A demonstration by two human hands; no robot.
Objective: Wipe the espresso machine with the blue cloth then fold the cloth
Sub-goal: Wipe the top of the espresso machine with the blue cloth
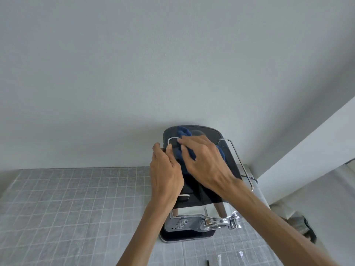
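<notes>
Both hands work on top of the espresso machine point(201, 189): the right hand point(203, 160) presses the bunched blue cloth point(184, 132) flat-fingered against its dark top, while the left hand point(166, 169) grips the left edge, steadying it. Wiping seems under way; the front and sides probably come next, then folding on the worktop point(76, 208).

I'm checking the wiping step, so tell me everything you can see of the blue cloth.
The blue cloth looks soft and nubby, bunched rather than folded. It lies on the espresso machine's dark top, near the back wall. The right hand presses flat over it, hiding most of it; blue shows beyond the fingers and beside the hand.
</notes>
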